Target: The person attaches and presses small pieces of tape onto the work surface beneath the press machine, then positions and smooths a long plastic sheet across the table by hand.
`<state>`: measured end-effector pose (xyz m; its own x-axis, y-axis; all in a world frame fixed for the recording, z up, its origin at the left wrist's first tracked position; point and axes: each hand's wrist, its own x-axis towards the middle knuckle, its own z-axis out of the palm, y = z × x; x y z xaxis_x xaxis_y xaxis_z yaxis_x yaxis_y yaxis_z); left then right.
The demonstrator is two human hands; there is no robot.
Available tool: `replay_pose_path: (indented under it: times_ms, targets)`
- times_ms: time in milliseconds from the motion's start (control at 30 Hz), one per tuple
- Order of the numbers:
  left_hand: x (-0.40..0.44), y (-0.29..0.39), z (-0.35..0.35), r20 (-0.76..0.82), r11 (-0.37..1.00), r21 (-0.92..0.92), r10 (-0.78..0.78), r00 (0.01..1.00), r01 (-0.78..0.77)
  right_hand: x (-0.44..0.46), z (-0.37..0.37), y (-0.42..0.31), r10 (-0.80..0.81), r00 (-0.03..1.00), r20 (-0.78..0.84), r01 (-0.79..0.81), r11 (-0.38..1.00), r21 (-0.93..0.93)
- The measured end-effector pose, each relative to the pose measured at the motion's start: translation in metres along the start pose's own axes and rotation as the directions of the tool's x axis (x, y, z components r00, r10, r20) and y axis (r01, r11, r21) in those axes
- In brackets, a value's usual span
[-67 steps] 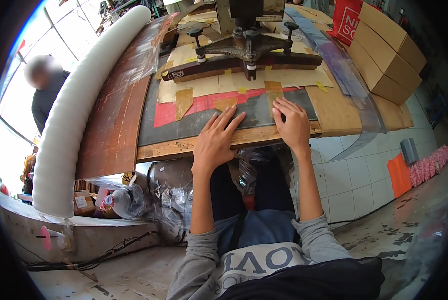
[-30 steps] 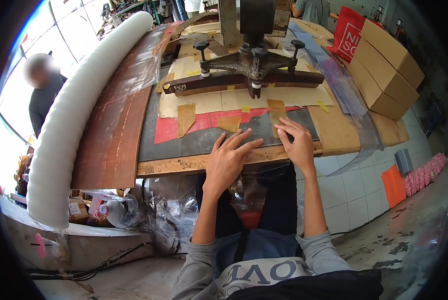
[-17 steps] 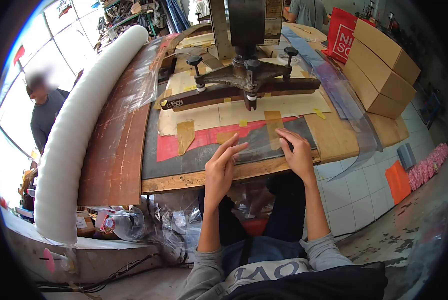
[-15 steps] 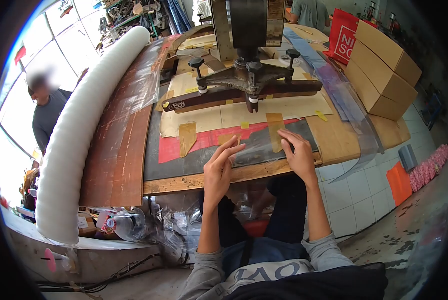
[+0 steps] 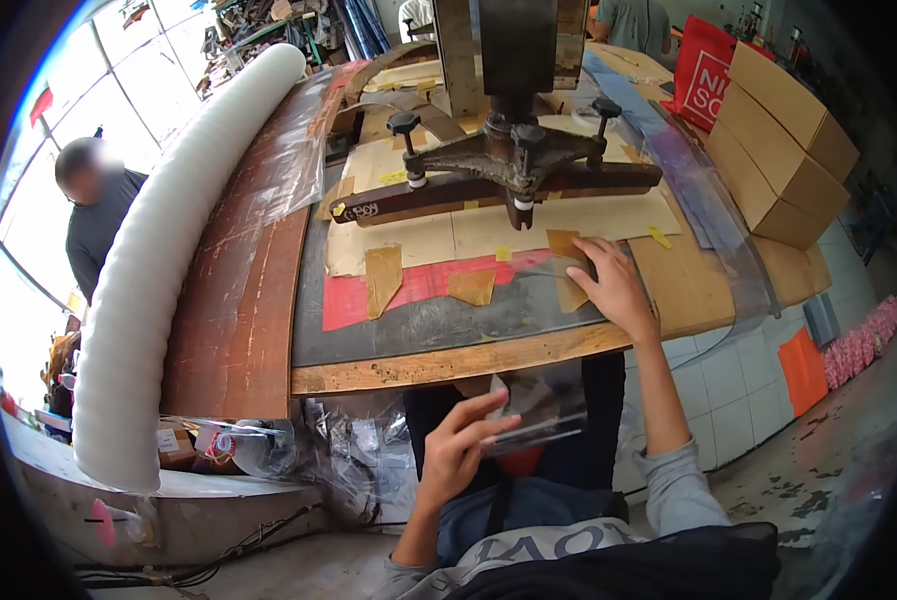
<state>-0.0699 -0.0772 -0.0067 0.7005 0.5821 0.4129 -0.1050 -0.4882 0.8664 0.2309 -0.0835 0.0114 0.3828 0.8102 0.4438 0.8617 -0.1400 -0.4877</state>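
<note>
My left hand (image 5: 460,440) is below the table's front edge, over my lap, its fingers closed on a clear plastic sheet (image 5: 538,428). On the right of the dark work surface (image 5: 418,326), my right hand (image 5: 613,285) lies with fingers spread, the fingertips beside a brown tape strip (image 5: 566,283). Red material (image 5: 343,302) and a cream sheet (image 5: 408,236) lie under more pieces of brown tape (image 5: 471,287). Above them hangs a dark metal press bar (image 5: 408,205) on a bracket with screw knobs.
A white foam roll (image 5: 158,260) and a brown sheet (image 5: 238,290) line the left. Cardboard boxes (image 5: 778,150) and a red bag (image 5: 706,75) stand at the right. One person (image 5: 103,200) is beyond the roll; another (image 5: 633,25) is at the back.
My left hand has dropped from the table edge towards my lap, with plastic in its fingers. My right hand has shifted slightly up and right, its fingers spreading.
</note>
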Motion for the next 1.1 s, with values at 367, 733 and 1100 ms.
replay_pose_path:
  times_ms: [367,733,1100]
  targets:
    - [0.003,-0.013,0.001,0.138,0.998,0.057,0.0,0.99,-0.008,0.044,-0.046,0.011,0.06,0.871,0.487,-0.363,0.745,0.559]
    - [0.021,-0.06,0.018,0.076,0.977,-0.079,0.202,0.976,-0.196,0.063,-0.132,-0.049,-0.027,0.879,0.475,-0.292,0.758,0.583]
    - [0.018,-0.06,0.018,0.054,0.976,-0.058,0.214,0.975,-0.21,0.063,-0.133,-0.058,-0.009,0.909,0.417,-0.258,0.774,0.579]
